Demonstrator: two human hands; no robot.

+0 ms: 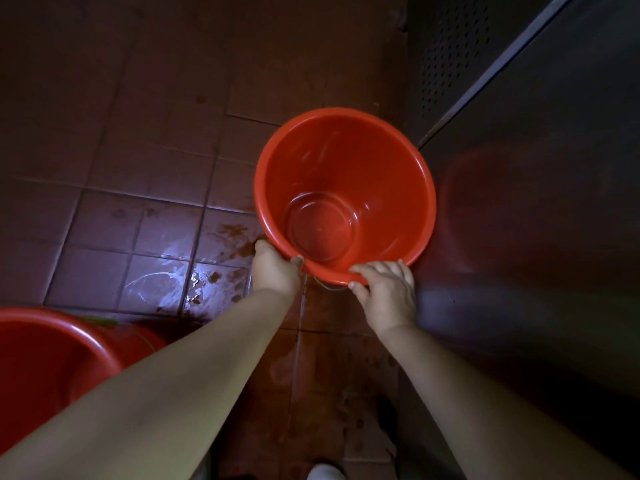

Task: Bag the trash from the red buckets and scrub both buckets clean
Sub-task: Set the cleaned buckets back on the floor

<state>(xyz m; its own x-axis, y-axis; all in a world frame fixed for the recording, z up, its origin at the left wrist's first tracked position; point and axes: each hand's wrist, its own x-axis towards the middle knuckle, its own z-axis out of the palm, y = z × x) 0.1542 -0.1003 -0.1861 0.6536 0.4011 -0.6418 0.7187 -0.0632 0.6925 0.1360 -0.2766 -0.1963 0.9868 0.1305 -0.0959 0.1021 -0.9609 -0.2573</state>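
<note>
A red bucket (346, 161) stands upright on the tiled floor, close to a dark metal cabinet. Its inside looks wet and shiny and holds no trash that I can see. My left hand (275, 270) grips the near rim from the left, thumb over the edge. My right hand (388, 292) holds the near rim on the right, fingers curled over it. A thin wire handle hangs below the rim between my hands. A second red bucket (45, 358) sits at the lower left, partly cut off by the frame and my left forearm.
The brown floor tiles (138, 168) are wet, with puddles and brown smears (235, 237) left of the bucket. A dark steel cabinet (536, 202) with a perforated panel rises on the right. A white shoe tip (323, 472) shows at the bottom edge.
</note>
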